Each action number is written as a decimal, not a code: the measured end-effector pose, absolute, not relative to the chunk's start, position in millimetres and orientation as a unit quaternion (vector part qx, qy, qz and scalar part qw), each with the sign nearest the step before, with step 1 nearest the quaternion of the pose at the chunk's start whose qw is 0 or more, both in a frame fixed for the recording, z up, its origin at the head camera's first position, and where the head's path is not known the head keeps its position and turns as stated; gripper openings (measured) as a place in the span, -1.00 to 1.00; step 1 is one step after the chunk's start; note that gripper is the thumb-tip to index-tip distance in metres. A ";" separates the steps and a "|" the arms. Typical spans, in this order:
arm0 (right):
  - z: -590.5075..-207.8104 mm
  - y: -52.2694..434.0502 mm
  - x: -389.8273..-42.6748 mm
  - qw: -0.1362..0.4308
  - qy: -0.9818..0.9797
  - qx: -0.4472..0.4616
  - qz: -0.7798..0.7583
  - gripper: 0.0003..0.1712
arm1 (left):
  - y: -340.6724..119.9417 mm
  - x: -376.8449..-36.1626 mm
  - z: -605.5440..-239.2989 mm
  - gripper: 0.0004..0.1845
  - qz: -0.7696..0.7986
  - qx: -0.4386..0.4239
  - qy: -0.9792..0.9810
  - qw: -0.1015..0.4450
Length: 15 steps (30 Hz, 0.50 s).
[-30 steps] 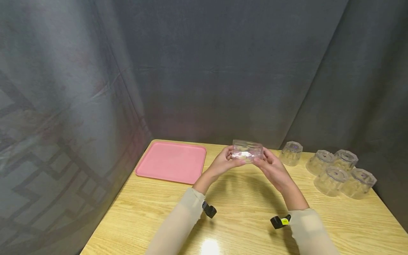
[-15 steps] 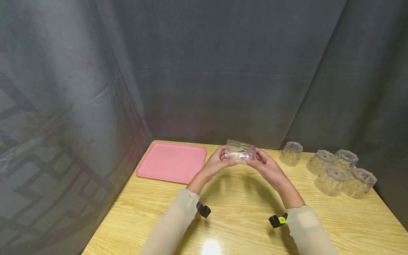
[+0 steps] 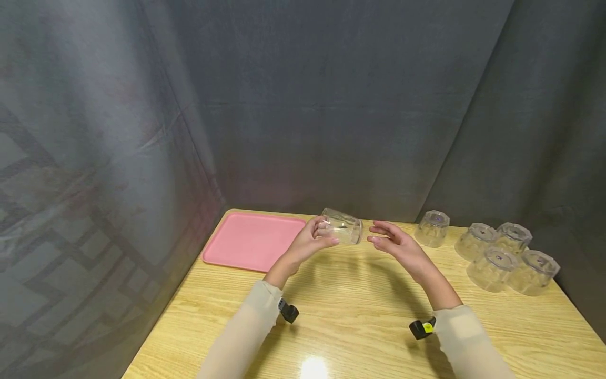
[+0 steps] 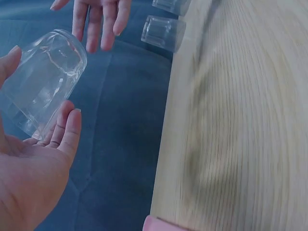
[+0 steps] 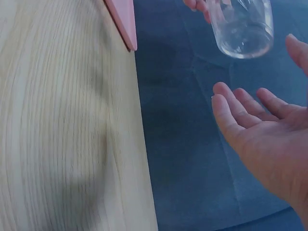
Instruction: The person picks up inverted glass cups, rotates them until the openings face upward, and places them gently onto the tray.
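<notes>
A clear faceted drinking glass (image 3: 344,227) lies tilted on its side in the air above the table. My left hand (image 3: 306,245) grips one end of it, thumb on the near side and fingers behind. In the left wrist view the glass (image 4: 45,79) rests between thumb and fingers. My right hand (image 3: 401,248) is apart from the glass, its fingers spread and loosely bent around nothing. The right wrist view has that right hand (image 5: 269,120) palm up, a gap between its fingertips and the glass's near end (image 5: 245,41).
A pink tray (image 3: 255,242) lies at the table's back left. On the right, several upside-down glasses stand grouped, with one single glass (image 3: 432,229) left of them. Grey curtains (image 3: 312,116) hang behind and to the left of the wooden table (image 3: 350,316).
Both hands held the glass and carried it left toward the tray. The right hand has since let go and drawn off to the right; the left hand keeps the glass.
</notes>
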State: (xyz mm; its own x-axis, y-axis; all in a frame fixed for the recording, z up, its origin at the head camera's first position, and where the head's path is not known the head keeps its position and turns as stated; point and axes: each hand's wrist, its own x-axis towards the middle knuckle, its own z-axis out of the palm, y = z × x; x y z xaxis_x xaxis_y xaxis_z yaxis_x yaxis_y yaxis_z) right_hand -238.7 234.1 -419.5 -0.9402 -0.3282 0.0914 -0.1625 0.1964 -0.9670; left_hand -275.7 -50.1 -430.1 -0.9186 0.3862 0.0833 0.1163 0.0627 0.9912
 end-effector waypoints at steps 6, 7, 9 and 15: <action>-416.5 240.7 -237.6 0.071 0.808 -0.132 -0.569 -0.18 | -65.6 -279.1 -432.0 -0.13 0.647 0.176 0.736 0.092; -415.8 241.9 -237.2 0.071 0.812 -0.129 -0.565 -0.17 | -68.2 -280.2 -432.0 -0.12 0.642 0.176 0.741 0.090; -414.3 244.6 -236.3 0.070 0.820 -0.124 -0.554 -0.17 | -73.3 -282.1 -431.7 -0.12 0.633 0.175 0.749 0.088; -410.2 254.4 -233.9 0.067 0.840 -0.121 -0.525 -0.17 | -87.4 -286.7 -429.9 -0.09 0.620 0.167 0.762 0.088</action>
State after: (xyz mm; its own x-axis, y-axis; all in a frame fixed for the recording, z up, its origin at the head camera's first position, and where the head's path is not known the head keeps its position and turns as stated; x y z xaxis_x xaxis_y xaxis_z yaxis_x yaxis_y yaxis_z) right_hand -233.9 254.4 -410.2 -0.9616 -0.2740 0.0137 -0.1323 0.4196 -0.8980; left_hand -286.7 -87.4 -429.9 -0.9287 0.3638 0.0723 0.1447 0.1758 0.9737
